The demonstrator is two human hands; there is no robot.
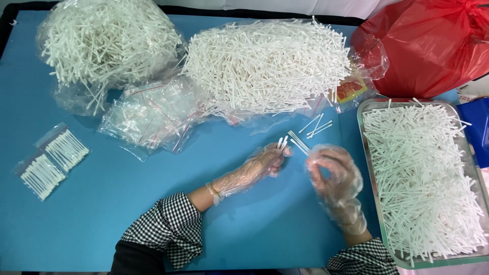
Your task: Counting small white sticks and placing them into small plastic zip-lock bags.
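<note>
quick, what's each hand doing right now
Left hand: closed on a few white swab sticks, tips poking up.
Right hand: fingers pinched on more white swab sticks.

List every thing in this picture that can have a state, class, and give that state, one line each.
Left hand: gloved, fingers pinching a few white sticks.
Right hand: gloved, fingers pinching white sticks.
Metal tray: full of loose sticks.
Red bag: bulging, top out of view.
Big clear bag: open, sticks heaped on it.
Second clear bag: full of sticks.
Two small pouches: filled, lying flat.
Empty pouches: piled, unfilled.
</note>
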